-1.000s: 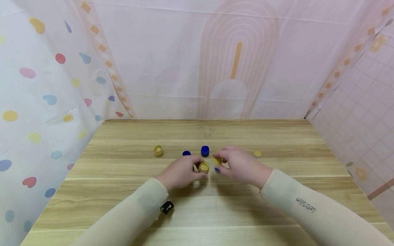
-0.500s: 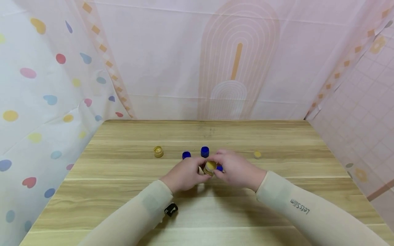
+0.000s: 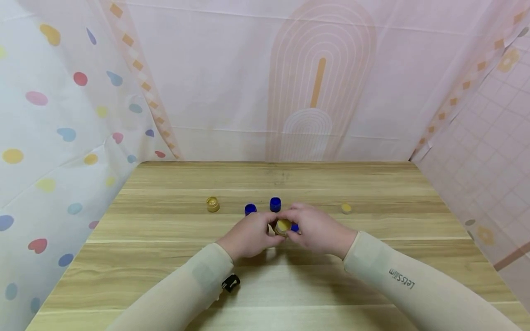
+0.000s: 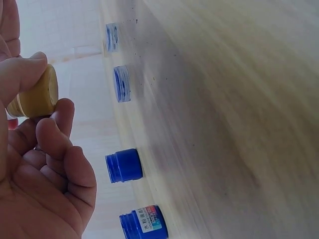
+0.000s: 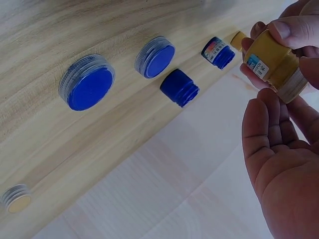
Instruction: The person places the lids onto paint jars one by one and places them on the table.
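My left hand (image 3: 250, 235) holds a small yellow paint jar (image 5: 269, 56) by its body, above the tabletop. Fingers and thumb of my right hand (image 3: 320, 232) pinch its clear-sided lid (image 5: 292, 85), which sits on the jar's mouth. In the head view the lid's yellow top faces up between both hands. A blue lid (image 3: 295, 227) peeks out behind the right fingers. Just beyond the hands stand two uncapped blue paint jars, one (image 3: 250, 209) near the left knuckles and the other (image 3: 275, 204) farther back.
An uncapped yellow jar (image 3: 213, 204) stands to the left on the wooden table (image 3: 165, 257). Off to the right lies a yellow lid (image 3: 346, 208). Two blue lids, one larger in view (image 5: 87, 83), rest on the table in the right wrist view. Printed cloth hangs behind.
The right hand has moved left and brought the yellow lid onto the jar's mouth. My left hand has shifted slightly right with the jar. In the last half second both hands barely moved.
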### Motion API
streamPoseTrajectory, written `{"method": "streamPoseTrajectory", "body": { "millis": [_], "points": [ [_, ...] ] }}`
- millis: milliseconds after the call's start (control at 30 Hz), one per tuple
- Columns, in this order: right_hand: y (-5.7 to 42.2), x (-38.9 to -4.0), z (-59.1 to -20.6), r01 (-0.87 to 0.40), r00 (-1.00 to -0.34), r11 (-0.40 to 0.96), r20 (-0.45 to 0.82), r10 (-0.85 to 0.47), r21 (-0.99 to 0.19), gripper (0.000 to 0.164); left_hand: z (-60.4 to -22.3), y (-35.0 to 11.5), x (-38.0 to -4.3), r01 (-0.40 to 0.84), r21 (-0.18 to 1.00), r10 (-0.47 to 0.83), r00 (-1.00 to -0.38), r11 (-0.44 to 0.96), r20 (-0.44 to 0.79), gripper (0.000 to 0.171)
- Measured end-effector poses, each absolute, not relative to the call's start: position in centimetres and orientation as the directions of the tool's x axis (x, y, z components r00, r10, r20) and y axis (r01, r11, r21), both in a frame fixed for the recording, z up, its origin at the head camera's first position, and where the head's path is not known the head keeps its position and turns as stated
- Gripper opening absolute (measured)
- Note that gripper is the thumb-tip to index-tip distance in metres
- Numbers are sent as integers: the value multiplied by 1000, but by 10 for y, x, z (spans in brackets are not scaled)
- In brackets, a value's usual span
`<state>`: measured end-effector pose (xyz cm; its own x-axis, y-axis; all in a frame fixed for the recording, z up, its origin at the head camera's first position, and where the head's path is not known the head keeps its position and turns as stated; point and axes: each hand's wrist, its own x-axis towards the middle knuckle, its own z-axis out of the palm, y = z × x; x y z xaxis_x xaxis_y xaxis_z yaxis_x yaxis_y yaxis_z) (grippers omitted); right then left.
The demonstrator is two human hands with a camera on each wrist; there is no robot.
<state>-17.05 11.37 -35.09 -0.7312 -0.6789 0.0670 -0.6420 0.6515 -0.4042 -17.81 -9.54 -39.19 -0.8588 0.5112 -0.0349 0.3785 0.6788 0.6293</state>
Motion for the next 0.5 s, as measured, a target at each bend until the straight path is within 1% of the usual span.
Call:
{"method": "streamPoseTrajectory", "body": {
  "millis": [233,500],
  "points": [
    [114,-171,-353,-649,-727,648,71,-683,-398,37,-392,-95,-177,382,640,518,-855,667,-30,25],
    [115,-172,-355,-637,-732,649,60,-679,-417,37,-393,-94,-177,380,652,512,-859,656,-15,22]
  ]
}}
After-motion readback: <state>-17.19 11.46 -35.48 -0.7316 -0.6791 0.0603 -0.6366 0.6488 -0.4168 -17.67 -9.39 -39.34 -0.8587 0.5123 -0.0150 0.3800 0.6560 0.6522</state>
